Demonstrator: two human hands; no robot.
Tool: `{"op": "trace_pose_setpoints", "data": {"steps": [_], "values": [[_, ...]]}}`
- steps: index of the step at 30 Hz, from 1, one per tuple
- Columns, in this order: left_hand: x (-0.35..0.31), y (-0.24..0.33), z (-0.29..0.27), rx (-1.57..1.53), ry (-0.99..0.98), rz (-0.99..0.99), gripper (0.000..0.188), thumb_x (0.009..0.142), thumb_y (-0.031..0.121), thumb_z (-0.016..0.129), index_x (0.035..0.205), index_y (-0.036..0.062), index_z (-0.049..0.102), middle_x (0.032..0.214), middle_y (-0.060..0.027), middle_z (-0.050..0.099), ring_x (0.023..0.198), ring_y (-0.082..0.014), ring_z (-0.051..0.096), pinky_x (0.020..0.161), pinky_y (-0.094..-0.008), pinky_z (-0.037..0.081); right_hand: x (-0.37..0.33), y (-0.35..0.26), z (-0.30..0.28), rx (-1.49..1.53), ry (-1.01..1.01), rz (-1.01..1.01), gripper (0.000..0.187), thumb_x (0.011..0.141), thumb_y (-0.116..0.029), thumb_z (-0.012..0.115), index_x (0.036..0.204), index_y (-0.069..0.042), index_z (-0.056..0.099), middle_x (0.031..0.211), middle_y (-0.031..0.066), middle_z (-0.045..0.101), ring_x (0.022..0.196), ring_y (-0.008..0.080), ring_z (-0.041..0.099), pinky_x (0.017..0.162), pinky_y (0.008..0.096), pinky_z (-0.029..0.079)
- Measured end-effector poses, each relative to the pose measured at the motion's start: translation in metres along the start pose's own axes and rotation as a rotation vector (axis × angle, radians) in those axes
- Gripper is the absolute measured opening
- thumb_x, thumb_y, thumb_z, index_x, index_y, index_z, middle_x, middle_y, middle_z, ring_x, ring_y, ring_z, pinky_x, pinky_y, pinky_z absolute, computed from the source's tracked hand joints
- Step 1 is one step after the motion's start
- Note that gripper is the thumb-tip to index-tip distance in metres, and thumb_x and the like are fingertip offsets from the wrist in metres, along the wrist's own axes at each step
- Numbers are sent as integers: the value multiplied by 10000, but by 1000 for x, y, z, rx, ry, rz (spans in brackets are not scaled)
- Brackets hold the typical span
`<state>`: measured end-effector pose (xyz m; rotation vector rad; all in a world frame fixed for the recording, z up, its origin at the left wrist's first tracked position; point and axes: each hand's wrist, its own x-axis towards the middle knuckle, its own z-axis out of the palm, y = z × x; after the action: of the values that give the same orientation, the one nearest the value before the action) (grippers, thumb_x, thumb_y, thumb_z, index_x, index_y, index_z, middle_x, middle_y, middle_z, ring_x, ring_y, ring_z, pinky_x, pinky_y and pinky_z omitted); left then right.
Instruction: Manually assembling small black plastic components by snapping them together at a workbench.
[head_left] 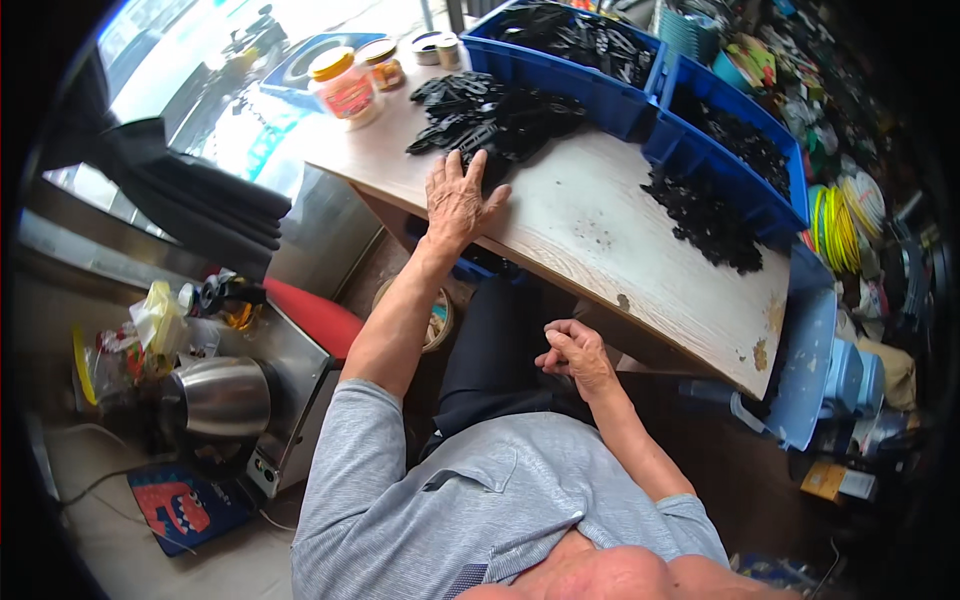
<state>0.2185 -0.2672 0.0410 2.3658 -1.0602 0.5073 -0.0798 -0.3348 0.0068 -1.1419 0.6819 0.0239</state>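
Note:
My left hand (461, 200) reaches over the table's near edge, fingers spread, with its tips at a heap of long black plastic parts (500, 125). Whether the fingertips press on the parts or just meet their edge is hard to tell. Over my lap, below the tabletop (590, 225), my right hand (580, 355) is closed, its fingers curled and the thumb against them. Anything inside that hand is hidden. To the right on the table lies a second heap, of small black pieces (705, 215).
Two blue bins (625, 115) (800, 185) of black parts line the far side. Jars (345, 90) stand at the far left corner. A metal kettle (225, 395) and red panel (315, 315) are to my left. A light-blue plastic container (810, 370) sits beyond the table's right end.

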Motion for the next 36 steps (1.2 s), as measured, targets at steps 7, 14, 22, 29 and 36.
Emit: {"op": "trace_pose_setpoints", "data": {"steps": [7,14,22,29,36], "values": [[9,63,30,-189,-41,257,476,875,199,687,1329,98,589,1362,-297,501,1263,-462,479,1065,-516,402,-12,-10,-32,4,20,-65,362,923,-297,691,1156,-28,624,704,36,644,749,165,698,725,290,563],[26,101,44,-147,21,425,370,834,130,717,1202,131,679,1320,-168,566,1259,-402,496,1018,-505,422,-34,-45,-58,76,-99,-141,275,929,-199,700,1101,5,635,727,42,673,728,158,704,701,265,566],[22,104,32,-171,-74,598,284,851,123,702,1133,92,691,1103,-80,643,1063,-308,566,904,-426,456,-50,-98,-101,130,85,-286,175,922,-150,699,1007,-3,658,620,34,630,560,149,667,552,267,561],[25,105,31,-301,-78,698,308,831,160,730,1128,85,691,1185,-110,621,1134,-337,548,935,-423,468,-34,-129,-143,109,545,-320,217,899,-169,710,1027,-8,640,531,24,562,444,146,603,454,293,546],[23,100,34,-285,-172,644,265,879,279,700,1048,79,738,1342,-149,567,1340,-391,426,1073,-512,360,-5,-145,-145,-187,716,-254,227,889,-179,717,1059,-44,648,601,28,567,426,110,546,403,268,504]]}}
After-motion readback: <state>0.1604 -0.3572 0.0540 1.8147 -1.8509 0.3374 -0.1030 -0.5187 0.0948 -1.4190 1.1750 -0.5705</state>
